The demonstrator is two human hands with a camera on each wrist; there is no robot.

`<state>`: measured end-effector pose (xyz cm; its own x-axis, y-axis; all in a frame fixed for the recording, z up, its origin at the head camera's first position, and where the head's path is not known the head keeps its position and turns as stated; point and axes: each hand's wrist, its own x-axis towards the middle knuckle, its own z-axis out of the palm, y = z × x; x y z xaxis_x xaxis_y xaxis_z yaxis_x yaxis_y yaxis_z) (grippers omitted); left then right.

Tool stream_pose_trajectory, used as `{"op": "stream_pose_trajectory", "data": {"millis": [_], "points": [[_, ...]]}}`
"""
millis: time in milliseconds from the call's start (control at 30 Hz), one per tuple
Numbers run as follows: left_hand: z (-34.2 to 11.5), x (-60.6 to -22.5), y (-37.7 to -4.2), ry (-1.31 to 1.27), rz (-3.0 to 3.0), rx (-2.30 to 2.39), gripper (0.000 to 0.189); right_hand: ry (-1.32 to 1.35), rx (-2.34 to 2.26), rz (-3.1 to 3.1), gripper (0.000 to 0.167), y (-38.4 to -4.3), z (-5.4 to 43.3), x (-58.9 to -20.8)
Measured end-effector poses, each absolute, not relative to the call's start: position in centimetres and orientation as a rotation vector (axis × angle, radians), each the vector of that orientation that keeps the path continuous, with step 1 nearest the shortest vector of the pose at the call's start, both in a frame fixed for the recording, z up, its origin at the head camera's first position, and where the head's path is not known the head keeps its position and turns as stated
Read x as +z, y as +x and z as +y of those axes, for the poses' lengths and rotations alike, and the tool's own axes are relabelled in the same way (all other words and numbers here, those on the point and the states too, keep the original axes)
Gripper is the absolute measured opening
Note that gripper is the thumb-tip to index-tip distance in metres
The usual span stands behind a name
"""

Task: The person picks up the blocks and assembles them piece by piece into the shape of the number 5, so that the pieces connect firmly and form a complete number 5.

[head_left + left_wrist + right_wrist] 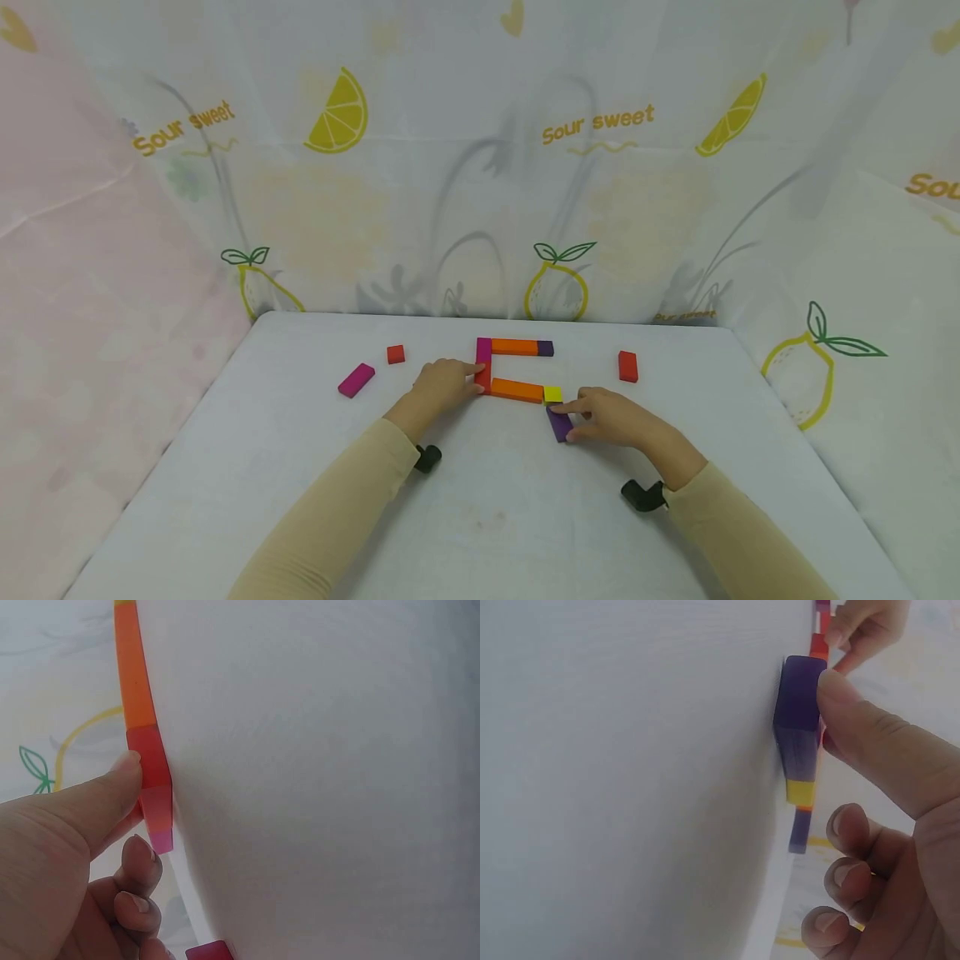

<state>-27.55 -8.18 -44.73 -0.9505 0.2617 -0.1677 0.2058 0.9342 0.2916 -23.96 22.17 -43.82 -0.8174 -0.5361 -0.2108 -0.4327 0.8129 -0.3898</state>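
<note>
My left hand (444, 383) holds the red block (483, 380) between thumb and index finger, at the left side of a flat row of coloured blocks. A magenta block (483, 348) continues it at the far end. From these, two orange blocks (517, 390) extend rightward, the farther one ending in a dark purple block (546, 348). A yellow block (552, 394) sits at the nearer one's end. My right hand (617, 418) pinches a longer purple block (799, 694), slanting toward me from the yellow one. In the right wrist view the other fingers curl loosely off it.
Left of the figure lie a loose magenta block (356, 380) and a small red block (396, 354). Another red block (628, 367) lies to the right. Behind the white table (480, 500) hangs a lemon-printed cloth (450, 208).
</note>
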Motion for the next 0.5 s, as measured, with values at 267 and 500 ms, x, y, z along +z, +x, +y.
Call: {"op": "stream_pose_trajectory", "data": {"millis": [267,500], "points": [[-8.19,-44.60,-27.50,0.359,2.889,0.405,0.051,-0.693,-0.502,2.691,0.050,-23.91,22.48,-43.66],[-8.15,-44.73,-27.53,0.362,2.895,0.384,0.052,-0.720,-0.507,2.681,0.048,-23.92,22.54,-43.69]]}}
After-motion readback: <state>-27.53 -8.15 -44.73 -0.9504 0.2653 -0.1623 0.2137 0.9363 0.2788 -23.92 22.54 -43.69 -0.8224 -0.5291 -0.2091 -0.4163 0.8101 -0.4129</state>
